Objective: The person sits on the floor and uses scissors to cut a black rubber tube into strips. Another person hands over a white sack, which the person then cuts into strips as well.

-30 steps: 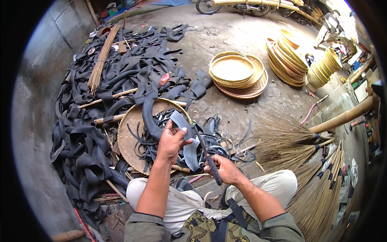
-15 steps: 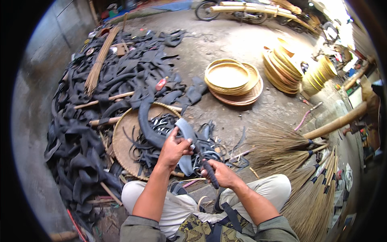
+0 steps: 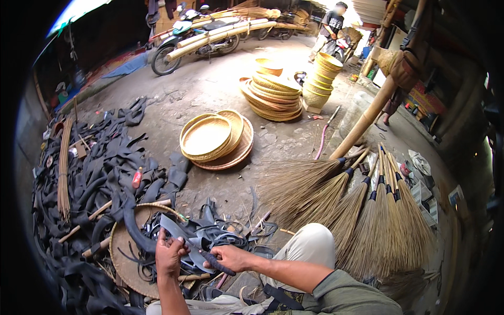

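My left hand (image 3: 169, 256) grips a grey-black piece of rubber sheet (image 3: 169, 224), its upper end sticking up past the fingers. Beside it, my right hand (image 3: 231, 258) is closed round the dark wrapped handle of a knife (image 3: 219, 263). The knife's blade end lies close against the rubber; whether it is cutting in cannot be made out. Under and beyond both hands, thin black rubber strips (image 3: 227, 239) lie in a tangle. Some lie over a round woven tray (image 3: 122, 262), and a long curved rubber piece (image 3: 134, 223) crosses its rim.
A heap of black rubber (image 3: 100, 184) covers the left floor, with a bundle of thin sticks (image 3: 64, 168) on it. Round woven trays (image 3: 207, 136) and stacked baskets (image 3: 273, 97) stand ahead. Grass brooms (image 3: 362, 226) fan out at right. Farther back are a loaded motorbike (image 3: 197, 44) and a standing person (image 3: 331, 29).
The view has swung right and up, so the scene sits farther left and a standing person has come into sight. Both hands keep their hold on the rubber and the knife.
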The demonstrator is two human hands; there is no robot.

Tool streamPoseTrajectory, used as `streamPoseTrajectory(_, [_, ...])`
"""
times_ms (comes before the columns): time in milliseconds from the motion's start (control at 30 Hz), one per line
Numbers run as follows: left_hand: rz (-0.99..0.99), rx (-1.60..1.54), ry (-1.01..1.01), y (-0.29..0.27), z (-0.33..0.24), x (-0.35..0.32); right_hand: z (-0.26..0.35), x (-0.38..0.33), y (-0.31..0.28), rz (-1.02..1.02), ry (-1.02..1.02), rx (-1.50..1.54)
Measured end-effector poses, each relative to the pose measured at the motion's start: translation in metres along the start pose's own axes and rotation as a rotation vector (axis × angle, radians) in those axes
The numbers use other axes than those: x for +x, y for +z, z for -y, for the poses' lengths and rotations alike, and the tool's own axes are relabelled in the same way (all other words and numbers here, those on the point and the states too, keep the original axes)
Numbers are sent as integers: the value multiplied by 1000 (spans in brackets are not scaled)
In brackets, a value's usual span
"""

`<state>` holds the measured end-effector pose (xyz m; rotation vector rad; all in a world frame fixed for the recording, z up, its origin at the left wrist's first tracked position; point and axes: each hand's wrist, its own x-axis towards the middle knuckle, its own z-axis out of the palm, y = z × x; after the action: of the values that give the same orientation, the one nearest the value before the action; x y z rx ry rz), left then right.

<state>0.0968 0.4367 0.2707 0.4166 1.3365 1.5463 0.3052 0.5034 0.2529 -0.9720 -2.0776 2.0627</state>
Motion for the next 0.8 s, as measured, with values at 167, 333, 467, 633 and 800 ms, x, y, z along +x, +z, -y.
streamPoseTrajectory(167, [107,39,-57,8,3,-3,10,-8,-3,-79,39,-100])
streamPoseTrajectory(333, [48,-40,-63,3,2,1,10,-10,0,-71,-39,-98])
streamPoseTrajectory(467, [76,19,-38,0,6,3,9,-6,3,-116,-13,-138])
streamPoseTrajectory(633, [148,59,-71,7,13,1,15,-10,-2,-166,13,-150])
streamPoseTrajectory(800, [108,-184,-90,7,7,4,21,-15,-2,-137,-34,-140])
